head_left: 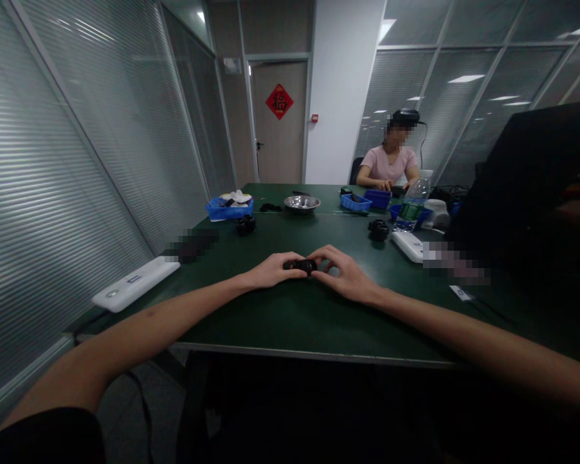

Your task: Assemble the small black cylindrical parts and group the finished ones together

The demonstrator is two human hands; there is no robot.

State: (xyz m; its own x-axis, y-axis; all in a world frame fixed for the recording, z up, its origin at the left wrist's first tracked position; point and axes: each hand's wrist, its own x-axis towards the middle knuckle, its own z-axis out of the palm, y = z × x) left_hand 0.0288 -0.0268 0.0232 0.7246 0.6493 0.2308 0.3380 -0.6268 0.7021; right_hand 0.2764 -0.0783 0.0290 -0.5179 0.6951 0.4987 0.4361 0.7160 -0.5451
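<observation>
A small, dark, glossy object with rounded ends [299,265] is held low over the green table [270,322], between my two hands. Its exact kind is too small and dark to make out. My left hand [273,269] is closed around its left end, the thumb along the near side. My right hand [342,274] pinches its right end between thumb and fingertips, with a gap inside the curled fingers. Farther off lie a black rounded piece [246,224] beyond my left hand and a similar black cluster [378,229] beyond my right hand.
At the back stand a blue basket of white pieces [229,208], a steel bowl [302,204] and a small blue basket [355,203]. A plastic bottle [412,206] stands right. White power banks lie left [136,283] and right [408,247]. A person [389,164] sits across.
</observation>
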